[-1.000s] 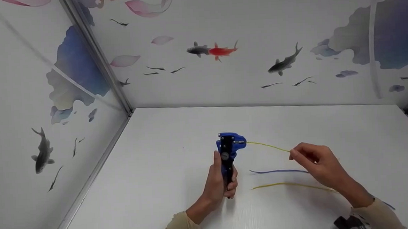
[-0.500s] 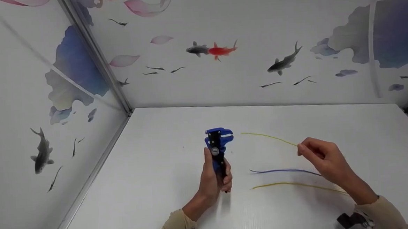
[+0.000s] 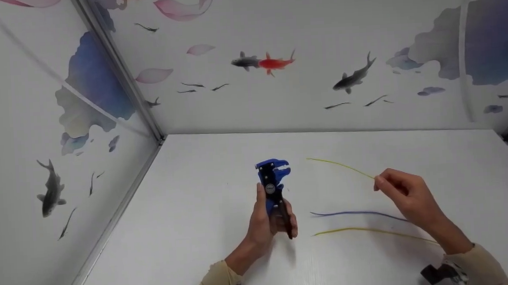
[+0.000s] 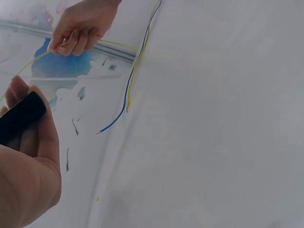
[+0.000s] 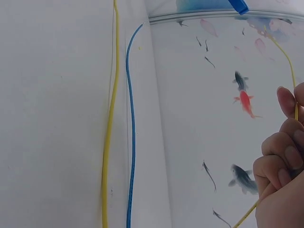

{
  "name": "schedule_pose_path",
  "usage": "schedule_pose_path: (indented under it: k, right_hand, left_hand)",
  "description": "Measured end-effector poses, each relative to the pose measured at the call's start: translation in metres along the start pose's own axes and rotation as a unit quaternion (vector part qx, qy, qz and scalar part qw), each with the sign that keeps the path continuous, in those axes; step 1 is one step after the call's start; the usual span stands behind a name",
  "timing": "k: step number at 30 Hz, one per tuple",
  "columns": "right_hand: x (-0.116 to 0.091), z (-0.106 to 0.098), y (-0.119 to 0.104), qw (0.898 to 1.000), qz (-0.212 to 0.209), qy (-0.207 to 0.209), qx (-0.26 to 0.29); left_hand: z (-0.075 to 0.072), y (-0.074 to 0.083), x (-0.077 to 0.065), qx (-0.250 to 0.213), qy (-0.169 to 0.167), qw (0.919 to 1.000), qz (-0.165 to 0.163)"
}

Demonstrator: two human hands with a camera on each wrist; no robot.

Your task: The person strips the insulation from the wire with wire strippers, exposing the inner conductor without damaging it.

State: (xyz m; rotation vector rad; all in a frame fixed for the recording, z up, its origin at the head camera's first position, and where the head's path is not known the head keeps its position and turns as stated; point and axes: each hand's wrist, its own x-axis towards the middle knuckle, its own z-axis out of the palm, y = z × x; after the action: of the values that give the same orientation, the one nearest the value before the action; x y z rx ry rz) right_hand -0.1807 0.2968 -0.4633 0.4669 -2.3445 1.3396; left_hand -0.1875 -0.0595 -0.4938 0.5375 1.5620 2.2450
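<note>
My left hand (image 3: 260, 224) holds a blue and black wire stripper (image 3: 273, 176) upright, its jaws apart and its handles spread. In the left wrist view only a dark handle (image 4: 23, 116) of it shows, lying across the fingers. With thumb and index finger my right hand (image 3: 409, 195) pinches a thin yellow wire (image 3: 340, 165); its free end points left towards the stripper, a gap away from it. The wire also runs out behind the right hand in the right wrist view, where the stripper's blue tip (image 5: 238, 5) shows at the top edge.
On the white table (image 3: 195, 184) lie a blue wire (image 3: 349, 212) and a second yellow wire (image 3: 354, 229), partly behind the right arm. A tiny yellow scrap (image 4: 97, 199) lies near them. Printed panels (image 3: 309, 26) stand behind and at the left.
The yellow wire's end has come out of the stripper's jaws, which have opened. My left hand has shifted left and the handles have spread; my right hand has moved right and slightly up with the wire.
</note>
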Motion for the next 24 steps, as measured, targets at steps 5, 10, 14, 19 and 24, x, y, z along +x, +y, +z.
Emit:
schedule_pose_path:
  k: [5,10,14,19,24]
  right_hand:
    - [-0.0012,0.0006,0.0015,1.000,-0.003,-0.026,-0.012]
    - [-0.0023,0.0025,0.0016,0.999,-0.004,-0.039,-0.009]
    - [-0.0030,0.0035,0.0002,0.999,0.001,-0.039,-0.004]
    - [-0.0026,0.0042,-0.0002,0.999,-0.003,-0.049,0.011]
    - [-0.0032,0.0062,-0.0015,0.999,0.005,-0.046,0.015]
  left_hand:
    - [0.0017,-0.0002,-0.0004,0.009,-0.017,0.9998,-0.009]
    - [0.0031,0.0004,-0.0010,0.020,-0.016,0.9995,-0.018]
    - [0.0032,0.0006,-0.0017,0.030,-0.018,0.9992,-0.017]
    - [0.0034,0.0007,-0.0016,0.050,-0.020,0.9985,-0.009]
    - [0.0031,0.0000,-0.0013,0.055,-0.014,0.9983,-0.009]
